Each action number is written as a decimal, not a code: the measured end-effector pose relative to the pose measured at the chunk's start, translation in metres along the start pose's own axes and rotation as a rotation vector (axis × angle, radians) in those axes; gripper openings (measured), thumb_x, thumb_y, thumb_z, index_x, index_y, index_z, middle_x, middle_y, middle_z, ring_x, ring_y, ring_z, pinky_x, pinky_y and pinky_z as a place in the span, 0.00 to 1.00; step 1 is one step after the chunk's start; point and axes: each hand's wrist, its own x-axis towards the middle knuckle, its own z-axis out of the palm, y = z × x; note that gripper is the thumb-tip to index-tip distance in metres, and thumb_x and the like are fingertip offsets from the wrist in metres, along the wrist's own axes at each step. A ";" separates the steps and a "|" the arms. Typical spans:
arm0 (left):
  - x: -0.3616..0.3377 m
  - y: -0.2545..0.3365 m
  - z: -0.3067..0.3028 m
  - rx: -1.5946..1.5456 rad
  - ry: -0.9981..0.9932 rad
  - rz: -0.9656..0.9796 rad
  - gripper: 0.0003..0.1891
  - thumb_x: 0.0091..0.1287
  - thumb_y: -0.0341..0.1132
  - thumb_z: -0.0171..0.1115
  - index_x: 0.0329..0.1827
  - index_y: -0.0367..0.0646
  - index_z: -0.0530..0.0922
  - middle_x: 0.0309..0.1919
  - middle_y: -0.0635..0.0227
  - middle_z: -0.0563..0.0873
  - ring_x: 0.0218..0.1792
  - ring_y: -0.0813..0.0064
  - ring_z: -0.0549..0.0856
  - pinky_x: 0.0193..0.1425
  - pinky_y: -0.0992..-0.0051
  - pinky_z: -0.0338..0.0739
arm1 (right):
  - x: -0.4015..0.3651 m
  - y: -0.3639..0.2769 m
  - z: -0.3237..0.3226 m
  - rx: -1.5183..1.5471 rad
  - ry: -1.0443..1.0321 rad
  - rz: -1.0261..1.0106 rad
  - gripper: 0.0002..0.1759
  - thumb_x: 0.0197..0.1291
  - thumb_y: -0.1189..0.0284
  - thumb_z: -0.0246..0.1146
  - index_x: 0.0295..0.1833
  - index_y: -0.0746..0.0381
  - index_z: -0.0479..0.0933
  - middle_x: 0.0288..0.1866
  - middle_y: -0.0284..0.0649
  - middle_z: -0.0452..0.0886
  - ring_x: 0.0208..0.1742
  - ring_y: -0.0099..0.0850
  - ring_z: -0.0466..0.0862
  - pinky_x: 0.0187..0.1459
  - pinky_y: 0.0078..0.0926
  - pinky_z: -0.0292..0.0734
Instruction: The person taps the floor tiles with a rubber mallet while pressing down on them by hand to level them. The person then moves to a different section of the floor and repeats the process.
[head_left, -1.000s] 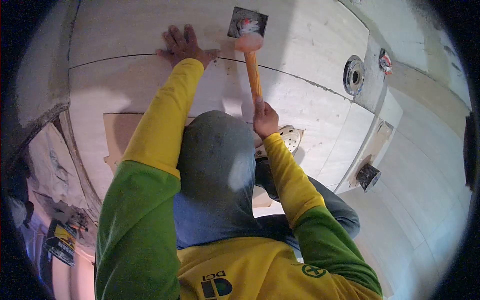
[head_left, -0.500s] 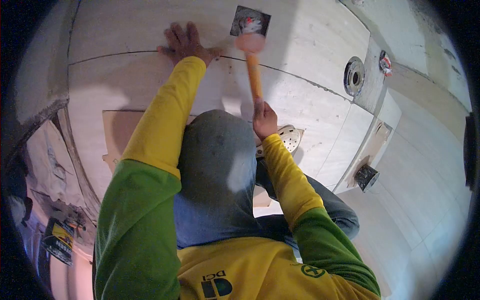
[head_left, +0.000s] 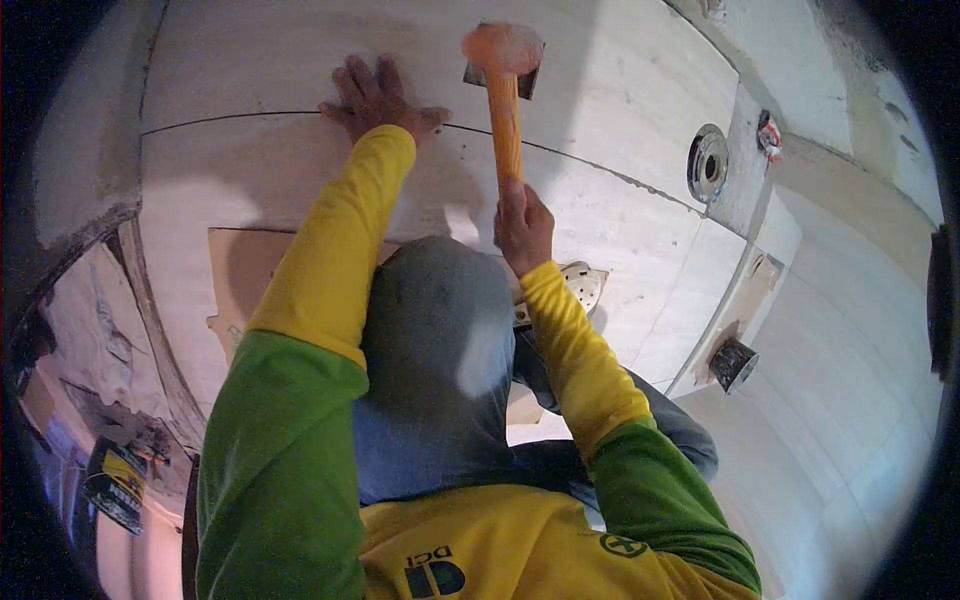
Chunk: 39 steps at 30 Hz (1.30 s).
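My right hand (head_left: 524, 230) is wrapped round the wooden handle of a mallet (head_left: 506, 125) with a pale reddish head. The head is smeared by motion and overlaps a dark square cutout (head_left: 527, 84) in the floor tile. My left hand (head_left: 377, 101) lies on a large pale tile (head_left: 250, 60) with its fingers spread, across the dark joint between two tiles. Below that joint, another pale tile (head_left: 600, 190) runs toward my bent knee.
A round drain fitting (head_left: 708, 163) is set in the floor at the right. Nearer stands a dark pipe stub (head_left: 734, 364) by the wall. Cardboard (head_left: 232, 275) lies under my knee, and a bag with yellow print (head_left: 118, 483) is at lower left.
The mallet head has shifted up and slightly left, and my right hand has tilted with it. My left hand stays spread on the tile. The whole view has dropped slightly.
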 end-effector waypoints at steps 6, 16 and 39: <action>0.002 0.000 0.007 -0.014 0.016 0.016 0.62 0.48 0.76 0.64 0.82 0.55 0.47 0.82 0.53 0.40 0.81 0.47 0.37 0.72 0.28 0.40 | 0.064 -0.044 0.011 -0.290 -0.037 -0.083 0.35 0.73 0.43 0.46 0.35 0.68 0.76 0.31 0.62 0.81 0.37 0.62 0.81 0.39 0.51 0.76; 0.002 0.002 -0.004 -0.005 -0.023 -0.007 0.62 0.49 0.76 0.63 0.83 0.55 0.47 0.82 0.55 0.40 0.81 0.48 0.38 0.73 0.29 0.41 | 0.084 -0.099 -0.004 -0.106 -0.046 0.094 0.40 0.71 0.40 0.44 0.35 0.69 0.78 0.29 0.60 0.81 0.33 0.57 0.84 0.37 0.50 0.78; 0.001 0.000 0.002 0.008 0.012 0.018 0.63 0.48 0.77 0.62 0.83 0.56 0.45 0.82 0.53 0.39 0.81 0.46 0.37 0.71 0.26 0.41 | 0.113 -0.053 -0.033 -0.041 0.196 -0.011 0.32 0.75 0.47 0.45 0.36 0.66 0.76 0.28 0.49 0.81 0.25 0.43 0.82 0.29 0.40 0.79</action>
